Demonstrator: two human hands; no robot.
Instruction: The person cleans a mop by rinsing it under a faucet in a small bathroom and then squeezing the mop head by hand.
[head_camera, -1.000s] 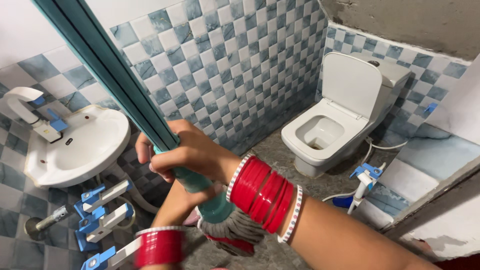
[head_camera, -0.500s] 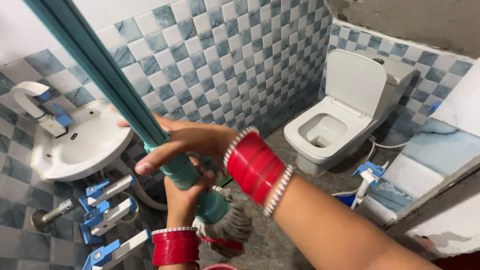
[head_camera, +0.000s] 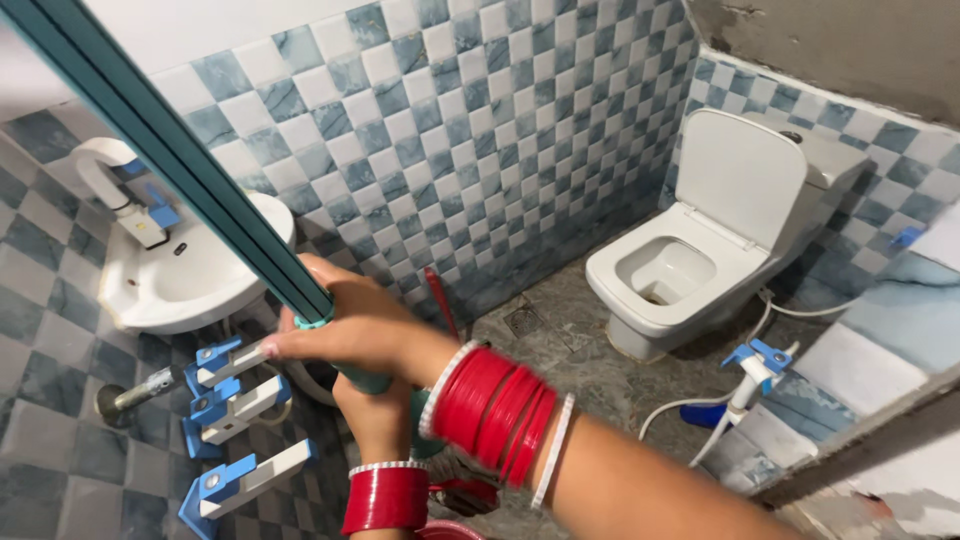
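Head view shows a teal mop handle (head_camera: 170, 160) slanting from the top left corner down to the middle, where the right hand (head_camera: 350, 335) is wrapped around it. Just below, the left hand (head_camera: 375, 410) clasps the same handle above the grey mop head (head_camera: 465, 480), mostly hidden behind red bangles (head_camera: 490, 410). A white washbasin (head_camera: 190, 275) hangs left; a white toilet (head_camera: 690, 260), lid raised, stands right.

R hand (head_camera: 350, 335) curled shut, forearm crossing from lower right. L hand (head_camera: 375, 410) just below it, fingers closed, wrist upright. Red bangles on both wrists.
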